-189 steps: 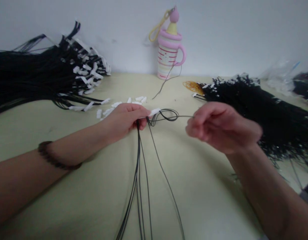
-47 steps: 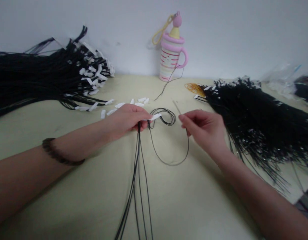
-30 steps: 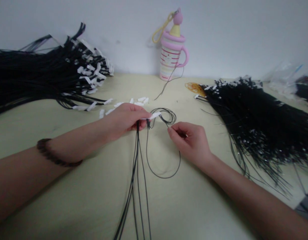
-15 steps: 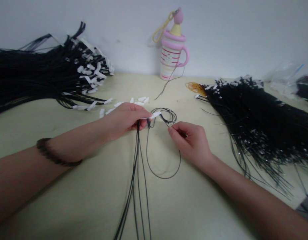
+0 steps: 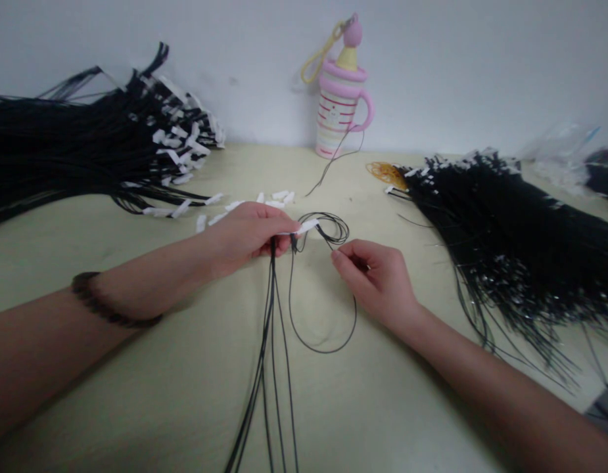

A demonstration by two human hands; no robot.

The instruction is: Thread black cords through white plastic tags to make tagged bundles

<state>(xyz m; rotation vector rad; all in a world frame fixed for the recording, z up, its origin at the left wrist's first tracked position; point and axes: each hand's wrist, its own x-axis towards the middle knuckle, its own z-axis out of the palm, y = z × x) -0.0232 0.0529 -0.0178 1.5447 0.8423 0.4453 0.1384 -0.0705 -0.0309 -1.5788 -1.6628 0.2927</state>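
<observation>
The fingers of the left hand (image 5: 257, 230) hide part of the white strip (image 5: 309, 226) and the tops of the black cords (image 5: 273, 276), which run out at the near edge. The looped cord (image 5: 323, 352) is partly lost behind the right hand (image 5: 377, 279). The left pile (image 5: 71, 144) and right pile (image 5: 525, 236) are cut off at the sides. The cup's (image 5: 337, 108) print is too small to read.

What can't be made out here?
Head view, all:
Stretch of looped cord: covered inside right hand.
Left end of white strip: covered by left hand.
Lower ends of hanging cords: cut by bottom edge.
Far end of left bundle: cut by left edge.
Print on cup: blurred, too small.
</observation>
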